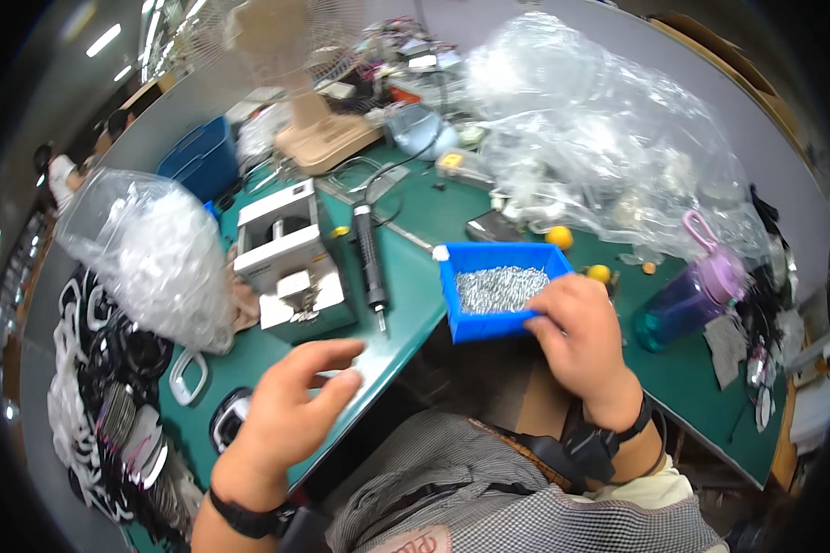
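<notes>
My left hand [295, 405] is held over the front edge of the green table, its thumb and fingers apart with nothing between them. In front of it lies an electric screwdriver [370, 263], black with a metal bit pointing toward me. My right hand [583, 336] is closed at the near right corner of a blue plastic bin [489, 327], fingers over the rim and thumb on the near side. Many small silvery screws [498, 288] fill the bin's bottom. Left of the screwdriver stands a white and grey boxy device [295, 258] with a metal part at its front.
A beige fan [327, 143] stands at the back. Clear plastic bags [609, 129] heap up at the back right; another bag [152, 249] is at left. A purple-teal bottle [687, 295] stands right. Black and white parts [111, 369] pile at far left, near a white ring-shaped frame [189, 378].
</notes>
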{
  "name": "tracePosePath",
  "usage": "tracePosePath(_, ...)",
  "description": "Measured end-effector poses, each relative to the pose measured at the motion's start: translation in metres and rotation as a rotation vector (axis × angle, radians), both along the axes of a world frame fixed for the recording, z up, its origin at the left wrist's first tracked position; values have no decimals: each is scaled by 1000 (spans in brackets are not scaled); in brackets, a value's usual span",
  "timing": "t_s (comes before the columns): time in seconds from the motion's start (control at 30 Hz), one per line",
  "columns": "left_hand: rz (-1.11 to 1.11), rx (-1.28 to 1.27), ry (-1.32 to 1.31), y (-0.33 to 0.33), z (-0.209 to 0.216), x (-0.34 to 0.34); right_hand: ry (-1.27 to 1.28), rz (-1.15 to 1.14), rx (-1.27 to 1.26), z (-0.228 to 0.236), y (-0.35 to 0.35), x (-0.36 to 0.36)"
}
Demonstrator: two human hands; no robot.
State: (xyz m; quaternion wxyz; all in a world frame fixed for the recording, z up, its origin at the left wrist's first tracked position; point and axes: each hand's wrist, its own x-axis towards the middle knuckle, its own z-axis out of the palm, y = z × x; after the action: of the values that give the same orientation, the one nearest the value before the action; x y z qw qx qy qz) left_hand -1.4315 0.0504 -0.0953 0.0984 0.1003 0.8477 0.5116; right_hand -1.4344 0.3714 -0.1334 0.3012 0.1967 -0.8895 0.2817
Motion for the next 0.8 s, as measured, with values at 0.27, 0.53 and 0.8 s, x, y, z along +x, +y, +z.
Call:
tracePosePath(0.27,126,423,-232,7,-29,24,140,394,55,-11,-77,32)
tracePosePath(0.53,219,476,-255,-19,-38,47,195,461,170,-11,-98,39)
tracePosePath(0.8,193,486,-161,-27,-44,57,70,510,250,-11,-106,36)
